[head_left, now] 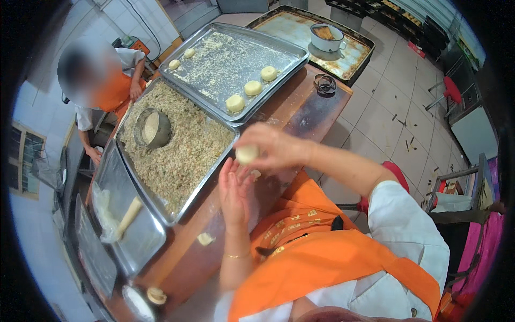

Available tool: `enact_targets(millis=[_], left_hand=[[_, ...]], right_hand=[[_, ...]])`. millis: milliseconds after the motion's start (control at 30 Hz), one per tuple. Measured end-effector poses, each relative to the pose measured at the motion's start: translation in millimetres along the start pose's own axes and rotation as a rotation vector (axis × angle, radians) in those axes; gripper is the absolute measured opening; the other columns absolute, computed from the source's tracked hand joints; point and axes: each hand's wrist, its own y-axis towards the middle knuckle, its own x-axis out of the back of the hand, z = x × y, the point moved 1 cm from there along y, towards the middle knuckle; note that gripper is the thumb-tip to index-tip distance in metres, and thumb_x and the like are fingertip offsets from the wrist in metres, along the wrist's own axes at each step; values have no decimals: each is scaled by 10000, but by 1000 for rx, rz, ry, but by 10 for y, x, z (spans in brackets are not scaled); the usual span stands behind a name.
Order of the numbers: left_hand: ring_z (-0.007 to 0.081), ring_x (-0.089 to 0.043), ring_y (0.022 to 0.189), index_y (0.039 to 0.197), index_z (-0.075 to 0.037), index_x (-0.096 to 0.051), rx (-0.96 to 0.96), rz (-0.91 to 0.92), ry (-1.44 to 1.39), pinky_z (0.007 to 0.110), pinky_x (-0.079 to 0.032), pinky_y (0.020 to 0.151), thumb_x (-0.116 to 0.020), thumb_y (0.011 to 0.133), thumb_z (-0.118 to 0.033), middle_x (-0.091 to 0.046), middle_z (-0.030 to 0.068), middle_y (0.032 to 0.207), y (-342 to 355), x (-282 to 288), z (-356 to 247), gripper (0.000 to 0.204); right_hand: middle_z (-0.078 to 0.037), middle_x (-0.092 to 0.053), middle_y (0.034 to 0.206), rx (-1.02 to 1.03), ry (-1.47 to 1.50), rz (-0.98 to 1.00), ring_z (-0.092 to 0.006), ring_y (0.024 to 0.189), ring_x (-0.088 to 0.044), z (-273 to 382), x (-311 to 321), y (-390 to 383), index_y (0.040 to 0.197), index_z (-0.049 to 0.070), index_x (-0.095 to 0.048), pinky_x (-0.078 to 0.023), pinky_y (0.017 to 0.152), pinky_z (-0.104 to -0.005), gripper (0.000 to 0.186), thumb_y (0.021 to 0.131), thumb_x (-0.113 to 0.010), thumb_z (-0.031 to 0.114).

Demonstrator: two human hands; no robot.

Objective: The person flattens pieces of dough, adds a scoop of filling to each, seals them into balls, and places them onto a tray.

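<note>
My right hand (276,147) is closed on a pale round dough cake (247,155), holding it up over the table's edge. Just below it, my left hand (235,188) has its fingers stretched upward and apart, with no object visible in it. Beyond the hands is a metal tray (217,70) dusted with pale crumbs, where several similar dough cakes (253,88) lie. A deep tray of crumbly filling (188,139) sits to the left of my hands. Sunk into that filling is a round metal tin (160,129) with pale powder inside.
A shallow tray (145,241) carries a rolling pin (129,219) and plastic bag. A dough scrap (205,239) lies on the wooden table (188,263). Metal rings (325,83) rest at the far right corner; a white pot (326,38) stands beyond. Another person (115,80) is across the table.
</note>
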Motion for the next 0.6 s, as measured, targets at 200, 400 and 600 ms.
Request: enact_targets(millis=[200,400,600], left_hand=[[211,-592,1150,1295,10,-514,-284,-236,530,333,-479,954,-478,1041,-140,-595,135,1249,-232,457,57,297],[183,-621,1055,1213,14,-557,-101,-345,521,305,-495,915,-504,1030,-112,-634,109,1119,-780,788,192,229],[171,-650,972,1170,13,-576,46,-379,370,285,-525,849,-506,1028,-100,-662,121,1080,-824,719,169,195]], right_hand=[[-157,-659,1211,-571,-230,-231,-304,1102,-639,-1373,1123,326,1245,89,-641,-502,967,-399,506,821,-750,344],[-157,-705,1090,-666,-604,80,-325,1032,-662,-2268,1671,509,1184,120,-664,-519,915,-393,478,757,-776,303],[-146,-689,1117,-588,-608,360,-308,1049,-646,-2624,1549,582,1202,140,-641,-513,906,-392,530,711,-806,255]])
